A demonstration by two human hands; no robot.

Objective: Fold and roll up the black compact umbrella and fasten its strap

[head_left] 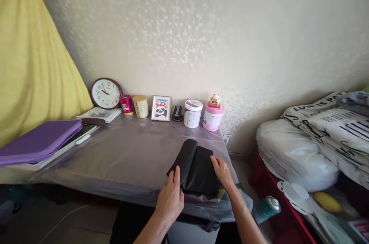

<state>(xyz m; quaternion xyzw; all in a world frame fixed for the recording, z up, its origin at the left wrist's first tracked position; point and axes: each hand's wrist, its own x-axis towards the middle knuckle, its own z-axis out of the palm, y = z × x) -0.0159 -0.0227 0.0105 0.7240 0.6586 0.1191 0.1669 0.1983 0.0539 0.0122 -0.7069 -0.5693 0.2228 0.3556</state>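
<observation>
Currently L hand & R hand part-curled on blk folded sheet, tubs + clock behind

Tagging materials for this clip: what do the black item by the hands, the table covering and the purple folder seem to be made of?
Black item: probably thin plastic, soft sheen and creases. Table covering: likely clear plastic film, glossy with wrinkled, see-through edges. Purple folder: smooth, satin; plastic or fabric, unclear.
</observation>
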